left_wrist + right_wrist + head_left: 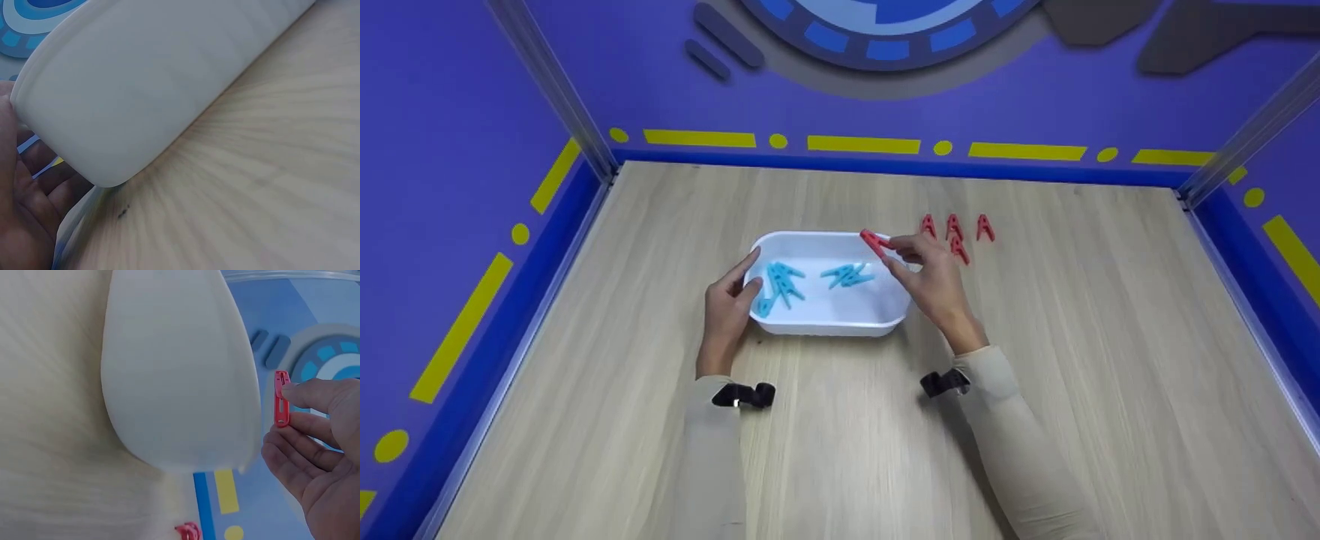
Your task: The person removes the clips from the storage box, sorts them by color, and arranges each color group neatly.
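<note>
A white plastic tub (829, 328) stands on the table with several light-blue clothespins (782, 282) in it, one group at the left and a smaller one near the middle. At its left end, my left hand (724, 313) grips the rim, thumb on the near side and fingers beyond. My right hand (936, 285) pinches a red clothespin (873, 243) between thumb and fingers, over the tub's back right corner. In the right wrist view, the held red clothespin (282, 399) is upright beside the tub wall (180, 371).
Several more red clothespins (985, 228) lie on the wooden table (840, 435) behind and right of the tub. Blue-purple panels (877, 112) with yellow marks rise along the back and both sides. Each wrist carries a small black camera (744, 394).
</note>
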### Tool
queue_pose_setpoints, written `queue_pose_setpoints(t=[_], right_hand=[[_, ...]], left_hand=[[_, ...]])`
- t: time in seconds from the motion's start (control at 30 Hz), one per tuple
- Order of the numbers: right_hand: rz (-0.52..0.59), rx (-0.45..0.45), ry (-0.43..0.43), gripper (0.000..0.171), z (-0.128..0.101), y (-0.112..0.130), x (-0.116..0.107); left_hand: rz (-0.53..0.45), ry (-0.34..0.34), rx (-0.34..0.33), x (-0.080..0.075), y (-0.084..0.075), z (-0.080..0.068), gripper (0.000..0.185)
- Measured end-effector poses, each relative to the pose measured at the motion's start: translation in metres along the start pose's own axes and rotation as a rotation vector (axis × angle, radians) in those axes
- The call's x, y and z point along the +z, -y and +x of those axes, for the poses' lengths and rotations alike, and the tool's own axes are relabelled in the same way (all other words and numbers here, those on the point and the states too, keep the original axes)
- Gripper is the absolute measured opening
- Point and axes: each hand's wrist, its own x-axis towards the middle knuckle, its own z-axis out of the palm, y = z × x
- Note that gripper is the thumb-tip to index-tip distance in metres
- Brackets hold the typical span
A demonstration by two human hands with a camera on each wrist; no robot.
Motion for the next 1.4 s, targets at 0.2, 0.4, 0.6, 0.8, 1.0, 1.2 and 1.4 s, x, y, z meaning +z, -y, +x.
queue_pose_setpoints(t=[0.2,0.4,0.6,0.8,1.0,1.2,1.4], right_hand=[[-0.008,0.068,-0.053,0.028,-0.003,-0.010,-0.010],[-0.015,0.118,-0.094,0.030,-0.005,-0.019,-0.019],[-0.002,0.172,-0.146,0.028,-0.006,-0.030,-0.029],[-0.011,0.217,-0.187,0.028,-0.008,-0.043,-0.039],[-0.002,0.235,-0.231,0.026,-0.009,-0.057,-0.046],[0.009,0.304,-0.267,0.027,-0.011,-0.069,-0.051],[-0.006,0.365,-0.298,0.029,-0.011,-0.081,-0.057]], left_hand=[[-0.005,0.002,-0.018,0.000,-0.001,0.000,0.050],[-0.006,0.004,-0.029,0.001,-0.002,0.000,0.050],[0.013,0.004,-0.015,0.001,-0.002,-0.001,0.049],[0.004,0.001,0.000,0.000,-0.002,-0.001,0.049],[0.013,-0.001,0.010,-0.001,-0.002,-0.002,0.049],[0.018,0.001,0.001,-0.001,-0.002,-0.002,0.049],[0.007,0.007,-0.009,-0.001,-0.004,-0.003,0.047]])
